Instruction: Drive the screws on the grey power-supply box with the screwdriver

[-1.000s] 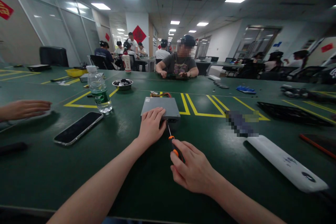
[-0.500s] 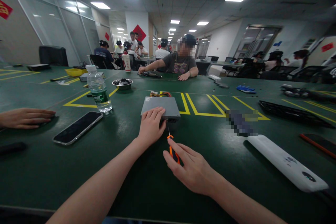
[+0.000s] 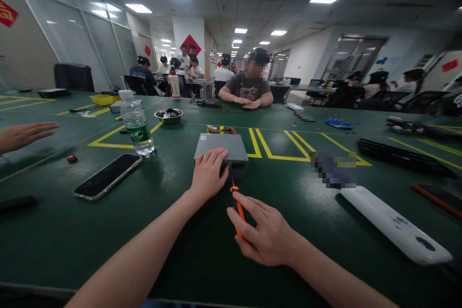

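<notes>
A grey metal computer power supply unit (image 3: 231, 147) lies on the green table, its bundle of coloured cables (image 3: 221, 130) at the far side. My left hand (image 3: 209, 171) grips its near left part, fingers together across the top and thumb down at the front face. My right hand (image 3: 265, 231) is closed round the orange and black handle of a screwdriver (image 3: 238, 214). The thin shaft points up and away to the unit's front face, below the socket. Whether the tip sits in a screw is too small to tell.
Left of the unit are a water bottle (image 3: 136, 127), a phone (image 3: 108, 176) and a metal bowl (image 3: 168, 115) with small parts. Another person's hand (image 3: 27, 135) reaches in at left. To the right lies a long white device (image 3: 395, 224). A person (image 3: 249, 84) sits opposite.
The screwdriver handle has turned in my right hand, and those fingers have shifted round it. My left hand stays on the unit. The neighbour's hand at left has lifted, uncovering a small red object.
</notes>
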A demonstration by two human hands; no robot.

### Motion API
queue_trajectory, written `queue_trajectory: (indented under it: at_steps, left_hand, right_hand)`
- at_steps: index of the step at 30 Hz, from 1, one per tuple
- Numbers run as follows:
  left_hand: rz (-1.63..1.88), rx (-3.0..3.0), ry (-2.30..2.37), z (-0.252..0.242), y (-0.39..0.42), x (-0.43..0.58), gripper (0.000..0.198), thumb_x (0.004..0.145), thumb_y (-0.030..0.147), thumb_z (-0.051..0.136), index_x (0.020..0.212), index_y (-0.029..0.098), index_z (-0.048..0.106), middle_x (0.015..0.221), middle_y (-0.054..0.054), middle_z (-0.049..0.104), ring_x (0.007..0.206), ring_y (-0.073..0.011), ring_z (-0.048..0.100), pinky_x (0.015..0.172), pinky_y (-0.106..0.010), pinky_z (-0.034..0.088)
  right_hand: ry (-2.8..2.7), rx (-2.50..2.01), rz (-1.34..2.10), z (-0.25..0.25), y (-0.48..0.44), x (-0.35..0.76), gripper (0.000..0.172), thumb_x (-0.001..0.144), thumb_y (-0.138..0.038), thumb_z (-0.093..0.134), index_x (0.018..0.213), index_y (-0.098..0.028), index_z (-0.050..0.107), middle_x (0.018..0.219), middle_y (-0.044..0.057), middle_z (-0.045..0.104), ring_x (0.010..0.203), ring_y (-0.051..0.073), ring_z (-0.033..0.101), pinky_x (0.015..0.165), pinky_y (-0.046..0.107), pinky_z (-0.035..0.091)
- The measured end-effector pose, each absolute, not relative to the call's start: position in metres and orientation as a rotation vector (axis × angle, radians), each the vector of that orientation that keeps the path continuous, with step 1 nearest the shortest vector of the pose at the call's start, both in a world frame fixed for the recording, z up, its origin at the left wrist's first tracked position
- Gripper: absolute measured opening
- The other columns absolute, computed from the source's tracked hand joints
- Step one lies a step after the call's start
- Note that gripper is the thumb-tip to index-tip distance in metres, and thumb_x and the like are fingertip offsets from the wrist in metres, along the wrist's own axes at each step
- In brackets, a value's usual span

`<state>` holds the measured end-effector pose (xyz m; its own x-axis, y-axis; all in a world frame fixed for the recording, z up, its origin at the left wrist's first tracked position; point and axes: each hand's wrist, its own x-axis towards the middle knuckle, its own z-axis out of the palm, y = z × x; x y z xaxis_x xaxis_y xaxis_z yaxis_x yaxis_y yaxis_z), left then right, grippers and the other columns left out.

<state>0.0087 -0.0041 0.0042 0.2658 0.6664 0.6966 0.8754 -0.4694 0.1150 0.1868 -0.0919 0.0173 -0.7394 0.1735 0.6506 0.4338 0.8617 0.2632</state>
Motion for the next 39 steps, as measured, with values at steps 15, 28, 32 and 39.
queue_trajectory:
  at_steps: [15, 28, 32, 39]
  left_hand:
    - [-1.023, -2.263, -1.428, 0.0049, -0.0054, 0.0090, 0.038, 0.082, 0.024, 0.050, 0.120, 0.021, 0.049, 0.126, -0.006, 0.055, 0.118, -0.0230, 0.046, 0.096, -0.040, 0.033]
    - [-1.023, -2.264, -1.433, 0.0044, -0.0048, 0.0089, 0.038, 0.082, 0.024, 0.050, 0.121, 0.022, 0.049, 0.125, -0.006, 0.055, 0.118, -0.0237, 0.046, 0.096, -0.041, 0.033]
    - [-1.017, -2.266, -1.427, 0.0046, -0.0049, 0.0084, 0.038, 0.083, 0.025, 0.050, 0.121, 0.021, 0.049, 0.125, -0.005, 0.055, 0.118, -0.0227, 0.046, 0.096, -0.040, 0.033]
    - [-1.018, -2.270, -1.425, 0.0053, -0.0056, 0.0088, 0.037, 0.083, 0.024, 0.049, 0.120, 0.021, 0.049, 0.125, -0.006, 0.055, 0.118, -0.0233, 0.046, 0.096, -0.040, 0.033]
  right_hand:
    - [-2.372, -0.431, -0.536, 0.0124, -0.0936, 0.1856, 0.022, 0.091, -0.022, 0.043, 0.109, -0.014, 0.052, 0.105, 0.018, 0.061, 0.106, 0.023, 0.058, 0.077, 0.032, 0.054]
    - [-2.330, -0.442, -0.459, 0.0143, -0.0946, 0.1850, 0.021, 0.093, -0.026, 0.043, 0.106, -0.011, 0.051, 0.103, 0.021, 0.062, 0.101, 0.023, 0.061, 0.073, 0.030, 0.055]
    - [-2.361, -0.451, -0.504, 0.0180, -0.0972, 0.1835, 0.022, 0.093, -0.022, 0.042, 0.109, -0.013, 0.054, 0.102, 0.020, 0.062, 0.099, 0.022, 0.062, 0.073, 0.029, 0.055]
    - [-2.269, -0.439, -0.353, 0.0092, -0.0923, 0.1870, 0.022, 0.091, -0.028, 0.049, 0.103, -0.009, 0.046, 0.107, 0.024, 0.061, 0.096, 0.021, 0.063, 0.073, 0.029, 0.055]
